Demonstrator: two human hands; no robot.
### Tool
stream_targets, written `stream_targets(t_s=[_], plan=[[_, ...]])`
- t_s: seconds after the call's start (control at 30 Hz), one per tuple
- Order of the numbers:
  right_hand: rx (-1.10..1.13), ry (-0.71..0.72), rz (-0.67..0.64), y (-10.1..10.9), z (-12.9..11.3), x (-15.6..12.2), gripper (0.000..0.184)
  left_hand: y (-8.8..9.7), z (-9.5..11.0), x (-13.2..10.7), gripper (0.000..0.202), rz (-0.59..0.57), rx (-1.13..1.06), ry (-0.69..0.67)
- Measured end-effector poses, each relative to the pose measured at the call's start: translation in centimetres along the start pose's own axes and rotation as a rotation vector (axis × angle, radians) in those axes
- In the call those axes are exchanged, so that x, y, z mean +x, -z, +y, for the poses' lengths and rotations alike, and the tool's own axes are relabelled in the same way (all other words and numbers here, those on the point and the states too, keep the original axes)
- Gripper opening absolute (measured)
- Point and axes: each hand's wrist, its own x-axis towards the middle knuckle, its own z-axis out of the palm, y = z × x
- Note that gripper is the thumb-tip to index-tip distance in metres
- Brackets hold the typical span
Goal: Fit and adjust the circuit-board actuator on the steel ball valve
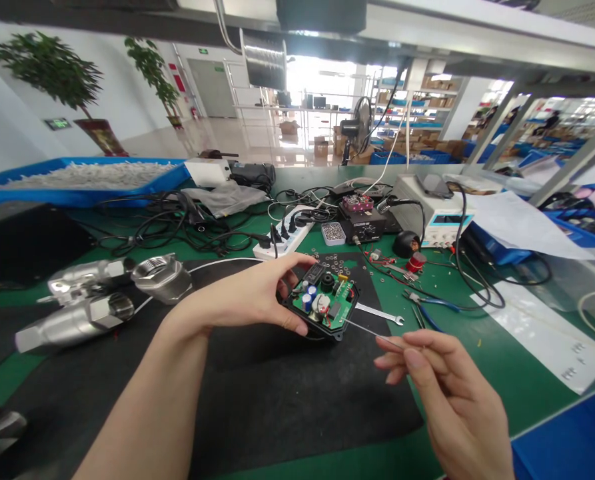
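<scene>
Where a black mat (257, 413) covered the middle of the green tabletop (517, 373), cables, tools and metal parts crowded round its edges. Steel pipe fittings (77, 320) lay at the left, a white power strip (297, 233) stood beyond the mat, and a bench power supply (432, 217) sat at the far right. An open-ended wrench (380, 314) and blue-handled pliers (430, 301) rested to the right of the work. Behind the tabletop stretched a bright room with potted plants (42, 70), a standing fan (360, 127) and loaded shelves (437, 100).

A black housing (338, 337) with a green circuit board (348, 308) set in it was held above the mat, its open, component-side face turned upward and tilted somewhat toward the person. Its outline was nearly as broad as long, so a long axis could not be told. A thin metal rod (372, 333) ran leftward and slightly away from the person, its tip at the board's near right corner; whether it touched could not be told.

The left grip (282, 300) was closed round the housing's left side, thumb along the near edge. The right grip (410, 357) pinched the rod between thumb and fingers, the remaining fingers loosely bent.
</scene>
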Motion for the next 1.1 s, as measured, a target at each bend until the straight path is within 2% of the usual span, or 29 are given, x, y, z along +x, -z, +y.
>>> stream_targets(t_s=[0.3, 0.43, 0.63, 0.97, 1.1], plan=[[-0.019, 0.004, 0.118, -1.1, 0.5, 1.1, 0.005, 0.0, 0.2, -0.1, 0.112, 0.004, -0.009, 0.0], [-0.055, 0.064, 0.188, -1.1, 0.9, 1.2, 0.004, 0.0, 0.2, -0.1, 0.11, 0.007, -0.009, -0.008], [-0.156, 0.156, 0.195, -1.3, 1.6, 1.2, 0.003, 0.0, 0.2, -0.1, 0.111, 0.009, -0.001, -0.01], [-0.265, 0.336, 0.232, -2.8, 1.9, 1.3, 0.014, -0.1, -0.1, 0.0, 0.114, -0.004, 0.02, 0.005], [-0.261, 0.338, 0.249, -2.5, 1.9, 1.0, 0.013, -0.1, -0.1, -0.1, 0.114, -0.002, 0.02, 0.005]])
